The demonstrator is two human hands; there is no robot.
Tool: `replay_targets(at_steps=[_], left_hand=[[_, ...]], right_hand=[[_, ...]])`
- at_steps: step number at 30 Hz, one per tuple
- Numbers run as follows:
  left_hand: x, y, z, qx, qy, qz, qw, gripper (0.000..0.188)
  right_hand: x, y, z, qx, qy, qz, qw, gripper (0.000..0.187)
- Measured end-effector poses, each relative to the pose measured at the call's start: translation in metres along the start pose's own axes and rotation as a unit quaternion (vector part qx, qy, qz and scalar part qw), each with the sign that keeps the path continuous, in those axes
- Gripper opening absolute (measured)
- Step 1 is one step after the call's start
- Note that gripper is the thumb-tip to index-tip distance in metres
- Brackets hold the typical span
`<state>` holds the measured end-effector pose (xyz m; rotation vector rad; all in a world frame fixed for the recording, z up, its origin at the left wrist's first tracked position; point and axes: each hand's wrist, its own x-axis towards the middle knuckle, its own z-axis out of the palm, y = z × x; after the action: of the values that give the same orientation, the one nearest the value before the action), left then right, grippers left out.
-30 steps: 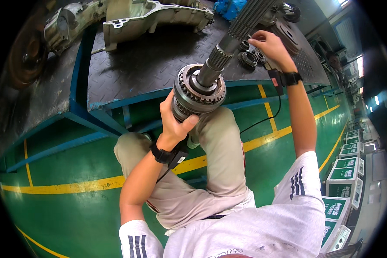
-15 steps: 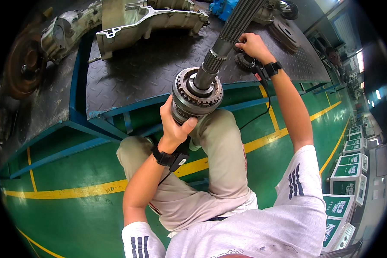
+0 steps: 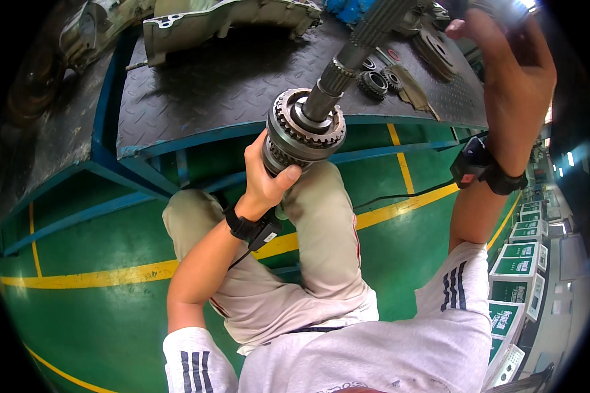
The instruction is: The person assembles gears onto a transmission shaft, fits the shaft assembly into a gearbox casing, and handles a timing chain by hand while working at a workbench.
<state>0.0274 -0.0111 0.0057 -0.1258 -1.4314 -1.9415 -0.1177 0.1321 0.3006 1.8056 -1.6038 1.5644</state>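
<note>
At the left, a second worktop (image 3: 52,141) carries a grey casting (image 3: 88,39) near its far end. Across a narrow gap lies the main worktop (image 3: 196,108), dark tread plate edged in blue, with a large metal housing (image 3: 233,27) on its far left part; a thin rod sticks out from the housing at the worktop's left edge.

In front of the near edge, above the person's knees, the left grip (image 3: 265,177) (a bare hand, with a black device (image 3: 252,229) strapped at the wrist) is wrapped around the lower part of a geared shaft (image 3: 324,99), thumb on the near side. The shaft tilts away to the right, its upper end showing across the worktop. Behind that end, toward the far edge, is something blue (image 3: 347,9).

Right of the shaft, in from the near edge, two small gears (image 3: 373,85) sit side by side, with a red ring (image 3: 393,55) behind and a brown strip (image 3: 410,89) beside them. A round disc (image 3: 436,52) lies near the right edge.

Farthest right, the right grip (image 3: 519,82) is up close to the camera, fingers bent and blurred; I cannot tell whether it has hold of anything.
</note>
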Motion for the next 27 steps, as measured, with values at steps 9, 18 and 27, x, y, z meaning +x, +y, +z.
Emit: replay_targets(at_steps=[9, 18, 27], left_hand=[[0.005, -0.010, -0.003, 0.012, -0.011, 0.010, 1.000, 0.082], [0.003, -0.014, 0.001, 0.005, -0.024, -0.011, 1.000, 0.081], [0.001, -0.016, 0.005, -0.004, -0.028, 0.000, 1.000, 0.083]], right_hand=[[0.012, -0.028, 0.028, -0.101, 0.038, 0.109, 0.988, 0.026], [0.016, -0.031, -0.002, -0.054, -0.075, 0.176, 0.980, 0.037], [0.009, -0.008, -0.008, -0.010, -0.125, 0.123, 0.984, 0.057]])
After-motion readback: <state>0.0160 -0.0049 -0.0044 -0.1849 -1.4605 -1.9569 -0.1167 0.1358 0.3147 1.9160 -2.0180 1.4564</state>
